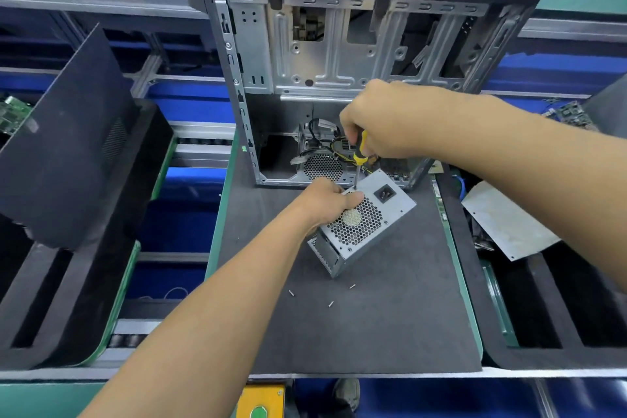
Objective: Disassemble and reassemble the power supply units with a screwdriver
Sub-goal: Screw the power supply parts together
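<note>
A grey metal power supply unit (pixel 369 224) with a honeycomb fan grille and a black power socket sits tilted on the dark foam mat (pixel 390 322). My left hand (pixel 327 202) grips its upper left corner, thumb over the grille. My right hand (pixel 380 120) holds a yellow-and-black screwdriver (pixel 360 154) upright, its tip set on the unit's top edge near my left thumb. Three small loose screws (pixel 330 304) lie on the mat in front of the unit.
An open computer case (pixel 339 54) stands behind the unit, with cables and a fan grille at its bottom. A black side panel (pixel 68 146) leans at the left. A grey metal plate (pixel 502 219) lies at the right. Circuit boards sit at both far edges.
</note>
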`<action>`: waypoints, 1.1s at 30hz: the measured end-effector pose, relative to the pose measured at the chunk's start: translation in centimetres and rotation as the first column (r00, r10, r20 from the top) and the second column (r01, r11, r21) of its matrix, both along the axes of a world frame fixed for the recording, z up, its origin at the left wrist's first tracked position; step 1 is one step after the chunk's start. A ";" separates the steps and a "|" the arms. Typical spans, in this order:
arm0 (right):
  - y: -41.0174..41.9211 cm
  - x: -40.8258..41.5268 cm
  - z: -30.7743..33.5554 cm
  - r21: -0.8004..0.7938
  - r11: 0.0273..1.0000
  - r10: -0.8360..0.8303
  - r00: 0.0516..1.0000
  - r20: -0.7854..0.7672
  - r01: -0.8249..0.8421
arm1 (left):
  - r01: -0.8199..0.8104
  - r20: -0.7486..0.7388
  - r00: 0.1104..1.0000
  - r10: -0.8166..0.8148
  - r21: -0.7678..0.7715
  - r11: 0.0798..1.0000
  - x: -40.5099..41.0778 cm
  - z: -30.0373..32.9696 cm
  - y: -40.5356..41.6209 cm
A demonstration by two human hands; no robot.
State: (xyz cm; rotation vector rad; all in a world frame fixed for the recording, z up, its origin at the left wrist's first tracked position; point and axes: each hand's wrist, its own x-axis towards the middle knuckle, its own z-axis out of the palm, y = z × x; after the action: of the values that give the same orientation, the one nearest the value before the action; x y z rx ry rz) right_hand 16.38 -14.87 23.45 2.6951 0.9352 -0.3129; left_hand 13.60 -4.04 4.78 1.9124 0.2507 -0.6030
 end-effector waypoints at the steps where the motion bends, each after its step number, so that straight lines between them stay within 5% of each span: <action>1: 0.1 -0.1 -0.2 0.015 1.000 0.004 1.000 0.011 -0.004 | -0.003 -0.005 1.000 0.003 0.002 1.000 0.0 0.1 0.0; 7: -1.4 -0.1 -2.8 0.245 0.960 -0.167 0.979 0.118 0.134 | -0.012 -0.020 1.000 0.010 -0.073 0.997 -0.5 0.3 0.4; 14: -7.1 -0.5 -3.1 0.642 0.711 -0.409 0.912 0.042 0.289 | -0.129 -0.090 0.990 0.112 -0.227 0.965 -1.5 0.1 1.4; 17: -9.1 -0.9 -3.3 0.825 0.385 -0.505 0.843 -0.187 0.413 | -0.214 -0.120 0.975 0.187 -0.279 0.936 -2.0 -0.1 1.6; 20: -11.0 -1.8 -5.0 0.813 0.003 -0.406 0.744 -0.530 0.582 | -0.314 -0.059 0.948 0.312 -0.313 0.896 -2.7 0.0 2.0; 24: -13.0 -4.0 -9.6 0.657 -0.293 -0.170 0.638 -0.751 0.695 | -0.632 0.266 0.707 0.655 -0.177 0.754 -7.5 -2.6 3.8; 26: -13.7 -5.4 -11.7 0.567 -0.403 -0.095 0.583 -0.807 0.719 | -0.627 0.531 0.647 0.547 -0.036 0.778 -12.1 -4.5 3.4; 28: -14.3 -6.4 -13.4 0.480 -0.513 -0.033 0.542 -0.840 0.712 | -0.395 0.686 0.706 0.174 0.177 0.901 -15.7 -6.5 2.0; 30: -14.7 -7.4 -14.6 0.414 -0.583 0.009 0.515 -0.857 0.699 | -0.173 0.692 0.697 -0.187 0.416 0.893 -17.5 -8.4 0.1; 33: -15.3 -8.5 -15.9 0.381 -0.607 0.041 0.506 -0.862 0.698 | -0.085 0.612 0.720 -0.328 0.547 0.833 -17.7 -10.1 -0.9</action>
State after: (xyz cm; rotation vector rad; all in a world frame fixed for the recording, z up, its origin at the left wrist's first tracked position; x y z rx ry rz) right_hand 7.84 -30.16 7.54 4.7614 -1.4133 -0.5581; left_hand -4.07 -4.97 -5.27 2.5871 -0.2340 0.1742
